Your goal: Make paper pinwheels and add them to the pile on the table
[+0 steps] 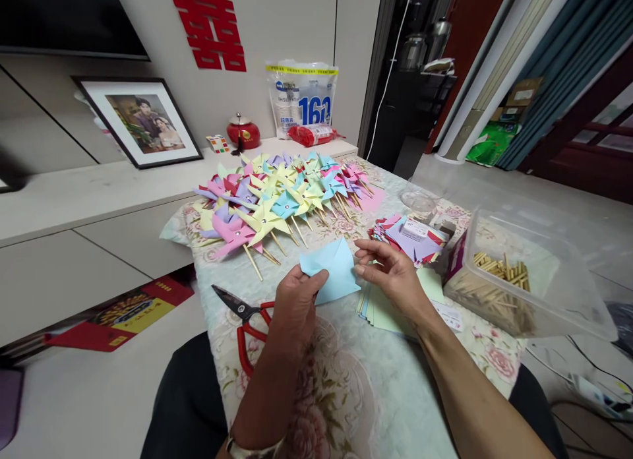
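Observation:
A light blue square of paper (341,274), with what look like cut or folded lines toward its corners, is pinched between the thumb and fingers of my left hand (298,301). My right hand (388,274) hovers at the paper's right edge, thumb and fingertips apart; whether the thumb touches the edge I cannot tell. Red-handled scissors (242,314) lie partly open beside my left hand, one handle partly behind it. Beneath my right hand is a stack of pale paper sheets (430,284). Beyond both hands lie many finished paper pinwheels (284,205) on sticks.
A clear plastic box (544,301) of short wooden sticks (502,274) stands at the right. Near it is a pile of cut coloured papers (408,238). The table has a floral cloth (356,367). Behind, a cabinet (49,202) bears a framed photo (99,93) and a cup bag (301,103).

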`<state>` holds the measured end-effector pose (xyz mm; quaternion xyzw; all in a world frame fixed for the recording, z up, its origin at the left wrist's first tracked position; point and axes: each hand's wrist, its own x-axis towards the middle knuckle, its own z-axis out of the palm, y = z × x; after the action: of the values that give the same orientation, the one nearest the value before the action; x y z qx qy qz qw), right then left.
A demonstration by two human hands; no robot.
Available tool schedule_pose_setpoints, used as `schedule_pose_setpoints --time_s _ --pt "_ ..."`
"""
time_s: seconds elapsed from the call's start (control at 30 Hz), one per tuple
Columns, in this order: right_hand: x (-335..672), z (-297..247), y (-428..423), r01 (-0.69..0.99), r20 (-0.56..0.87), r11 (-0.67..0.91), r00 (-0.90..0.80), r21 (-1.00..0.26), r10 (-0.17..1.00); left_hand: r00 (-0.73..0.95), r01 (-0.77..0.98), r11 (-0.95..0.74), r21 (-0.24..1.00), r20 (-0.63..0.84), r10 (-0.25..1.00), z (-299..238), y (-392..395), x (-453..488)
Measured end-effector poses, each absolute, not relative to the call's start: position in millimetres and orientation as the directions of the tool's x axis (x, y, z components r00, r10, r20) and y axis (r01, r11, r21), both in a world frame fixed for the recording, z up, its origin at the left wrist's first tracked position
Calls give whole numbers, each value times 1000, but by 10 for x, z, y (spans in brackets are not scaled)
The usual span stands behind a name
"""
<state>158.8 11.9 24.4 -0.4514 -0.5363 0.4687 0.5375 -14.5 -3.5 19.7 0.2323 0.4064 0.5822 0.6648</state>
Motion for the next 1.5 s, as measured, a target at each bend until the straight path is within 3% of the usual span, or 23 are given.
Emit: schedule_pose_setpoints --time_s 0.13,0.33,0.83,1.07,1.5 --pt "1601 261 84 106 305 323 -159 -940 939 39 -599 232 767 -262 964 186 -33 -192" --pt "1634 310 58 249 362 462 -359 -851 860 55 -611 233 756 -253 966 154 -22 -205" --pt "1661 294 47 341 392 562 -453 -753 801 -151 -497 172 851 -280 948 156 -19 -113" --pt "1635 344 44 444 516 698 -471 -562 715 -181 -460 149 875 -257 949 112 -14 -93" --pt "1563 328 22 525 386 586 -447 -617 807 -170 -399 121 909 -203 964 123 -32 -35"
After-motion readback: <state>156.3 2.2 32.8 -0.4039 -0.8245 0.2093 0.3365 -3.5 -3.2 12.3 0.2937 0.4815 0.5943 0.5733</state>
